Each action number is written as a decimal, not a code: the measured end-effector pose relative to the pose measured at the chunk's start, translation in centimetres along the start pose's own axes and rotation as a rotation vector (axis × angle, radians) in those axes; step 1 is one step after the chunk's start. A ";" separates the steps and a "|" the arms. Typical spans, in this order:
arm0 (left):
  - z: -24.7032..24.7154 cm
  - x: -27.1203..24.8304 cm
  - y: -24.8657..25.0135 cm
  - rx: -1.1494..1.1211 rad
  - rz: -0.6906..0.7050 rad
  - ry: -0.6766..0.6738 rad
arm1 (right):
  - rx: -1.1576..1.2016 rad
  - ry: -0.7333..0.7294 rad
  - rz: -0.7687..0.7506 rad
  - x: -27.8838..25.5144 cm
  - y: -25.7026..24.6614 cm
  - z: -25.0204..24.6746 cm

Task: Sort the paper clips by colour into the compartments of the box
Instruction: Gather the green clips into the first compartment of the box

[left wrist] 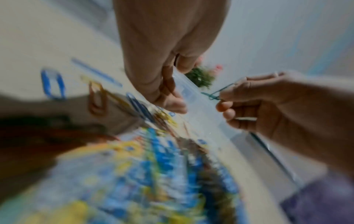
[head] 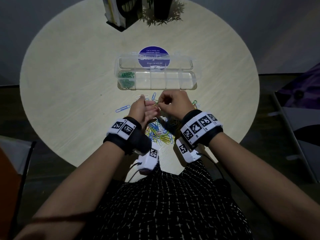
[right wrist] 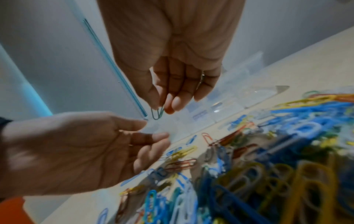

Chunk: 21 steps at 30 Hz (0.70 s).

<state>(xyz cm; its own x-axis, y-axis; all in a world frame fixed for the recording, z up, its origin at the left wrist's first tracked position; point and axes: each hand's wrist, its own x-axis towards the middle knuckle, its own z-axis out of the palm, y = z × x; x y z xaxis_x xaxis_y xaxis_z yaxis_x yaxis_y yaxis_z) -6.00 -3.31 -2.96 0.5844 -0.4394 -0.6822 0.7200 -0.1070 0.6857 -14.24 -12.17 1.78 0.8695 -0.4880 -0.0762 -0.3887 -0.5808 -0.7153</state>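
One green clip [right wrist: 158, 113] pinched in right hand [head: 174, 103] above the pile [head: 160, 131]; left hand [head: 144, 110] open, palm up, apparently to collect clips for the box [head: 194, 78] on the desk [head: 69, 84].

Black wristbands [head: 131, 135] with white marker tags

Clear plastic box [head: 194, 78] (matt wood-grain table [head: 69, 75])
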 end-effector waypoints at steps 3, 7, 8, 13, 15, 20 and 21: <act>0.7 -1.2 -0.1 -0.280 -0.203 -0.128 | -0.035 -0.044 -0.093 -0.8 -0.8 -0.1; 1.1 -1.3 0.1 -0.204 -0.268 -0.135 | -0.009 0.125 -0.003 -0.4 1.1 -2.1; 1.0 -1.1 0.1 -0.182 -0.269 -0.155 | -0.006 0.172 0.071 0.1 2.4 -2.7; 0.2 -0.8 0.3 -0.179 -0.273 -0.188 | -0.236 0.073 0.320 1.6 8.3 -4.6; 0.1 -0.9 0.3 -0.157 -0.274 -0.177 | -0.389 -0.041 0.284 1.8 8.9 -4.6; -0.1 -0.7 0.3 -0.062 -0.216 -0.100 | -0.501 -0.122 0.255 2.0 8.7 -4.5; -0.1 -0.7 0.3 -0.068 -0.209 -0.094 | -0.526 -0.142 0.258 1.9 8.7 -4.4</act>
<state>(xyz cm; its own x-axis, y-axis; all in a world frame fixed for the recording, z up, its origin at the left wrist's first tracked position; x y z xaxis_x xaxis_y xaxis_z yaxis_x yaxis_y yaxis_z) -6.17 -2.89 -2.31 0.3844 -0.4955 -0.7789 0.8472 -0.1457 0.5109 -17.30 -21.07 -1.54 0.7452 -0.5853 -0.3194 -0.6596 -0.7174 -0.2242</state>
